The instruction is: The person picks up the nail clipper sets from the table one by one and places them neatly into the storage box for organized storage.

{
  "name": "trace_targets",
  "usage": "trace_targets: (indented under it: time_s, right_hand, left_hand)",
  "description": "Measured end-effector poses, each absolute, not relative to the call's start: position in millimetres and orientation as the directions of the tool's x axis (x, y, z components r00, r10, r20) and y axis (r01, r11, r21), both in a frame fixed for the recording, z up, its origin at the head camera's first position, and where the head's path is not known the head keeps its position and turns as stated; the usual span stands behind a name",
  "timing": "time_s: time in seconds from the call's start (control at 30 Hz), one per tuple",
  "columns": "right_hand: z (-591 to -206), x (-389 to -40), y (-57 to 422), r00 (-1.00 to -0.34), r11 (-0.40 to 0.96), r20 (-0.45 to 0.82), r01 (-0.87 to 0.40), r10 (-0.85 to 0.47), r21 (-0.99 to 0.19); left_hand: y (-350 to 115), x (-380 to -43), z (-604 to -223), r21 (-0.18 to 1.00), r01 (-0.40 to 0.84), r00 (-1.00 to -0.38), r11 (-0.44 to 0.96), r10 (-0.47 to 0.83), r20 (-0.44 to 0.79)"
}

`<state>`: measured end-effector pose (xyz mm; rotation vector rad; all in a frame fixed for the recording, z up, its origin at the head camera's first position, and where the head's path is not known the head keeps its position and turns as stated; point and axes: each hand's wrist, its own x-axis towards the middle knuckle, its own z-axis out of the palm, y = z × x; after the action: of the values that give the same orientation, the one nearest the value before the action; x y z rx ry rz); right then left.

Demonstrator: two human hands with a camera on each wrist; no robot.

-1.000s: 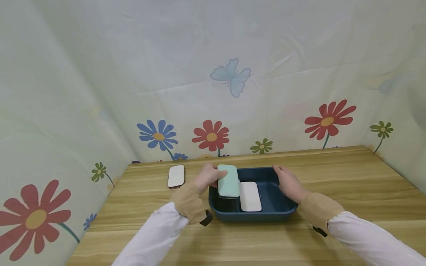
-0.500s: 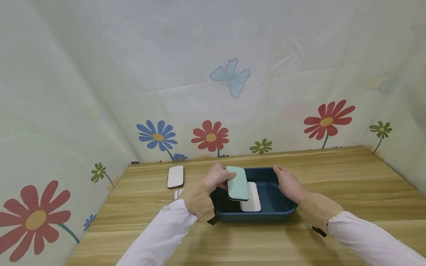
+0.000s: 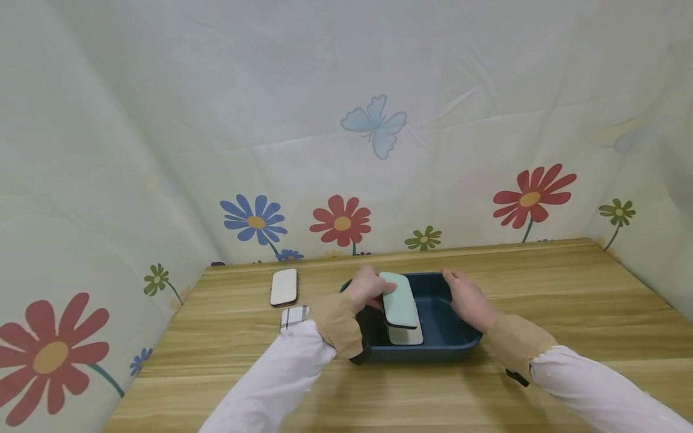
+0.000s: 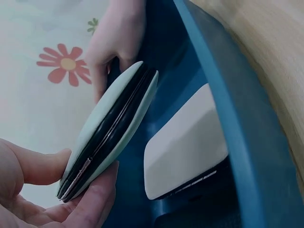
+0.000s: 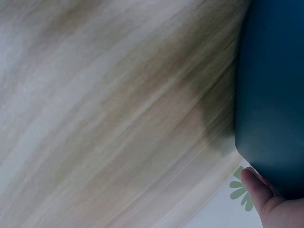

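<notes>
My left hand point(image 3: 365, 288) pinches a mint-green clasp case point(image 3: 400, 300) by its edge, thumb on one face and fingers on the other. In the left wrist view, this case point(image 4: 111, 126) is closed, with dark sides and a metal seam, tilted above the basin floor. Under it, a white case point(image 3: 406, 337) lies in the dark blue basin point(image 3: 449, 347), partly covered in the head view. My right hand point(image 3: 470, 300) grips the basin's right rim near the far corner. In the right wrist view, only part of that hand point(image 5: 273, 204) shows against the basin's outer wall.
On the wooden table point(image 3: 568, 300), a white case point(image 3: 284, 287) lies left of the basin. Nearer, a plaid case point(image 3: 294, 316) is partly hidden by my left sleeve. A flower-printed curtain point(image 3: 460, 150) hangs behind the table and along its sides.
My left hand has carried the mint-green case rightward, from the basin's left side to over the white case. The plaid case has come into view. My right hand stays on the rim.
</notes>
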<state>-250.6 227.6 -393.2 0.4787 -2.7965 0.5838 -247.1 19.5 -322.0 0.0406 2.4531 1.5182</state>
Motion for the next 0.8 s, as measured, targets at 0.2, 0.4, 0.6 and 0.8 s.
trace_targets:
  time_s: [0.2, 0.4, 0.6, 0.8]
  right_hand:
    - [-394, -250, 228, -0.928, 0.866, 0.277, -0.342, -0.250, -0.365]
    - [-395, -250, 229, -0.927, 0.870, 0.273, -0.344, -0.255, -0.355]
    - [-396, -252, 229, -0.927, 0.868, 0.277, -0.343, -0.252, -0.359]
    - [-395, -253, 228, -0.935, 0.869, 0.254, -0.329, -0.246, -0.370]
  left_hand:
    - [32, -248, -327, 0.872, -0.089, -0.964, 0.481, 0.179, -0.197]
    - [45, -249, -330, 0.860, -0.098, -0.956, 0.501, 0.192, -0.221]
    - [54, -251, -332, 0.834, -0.123, -0.944, 0.539, 0.195, -0.265]
    - [61, -253, -338, 0.812, -0.134, -0.944, 0.568, 0.175, -0.279]
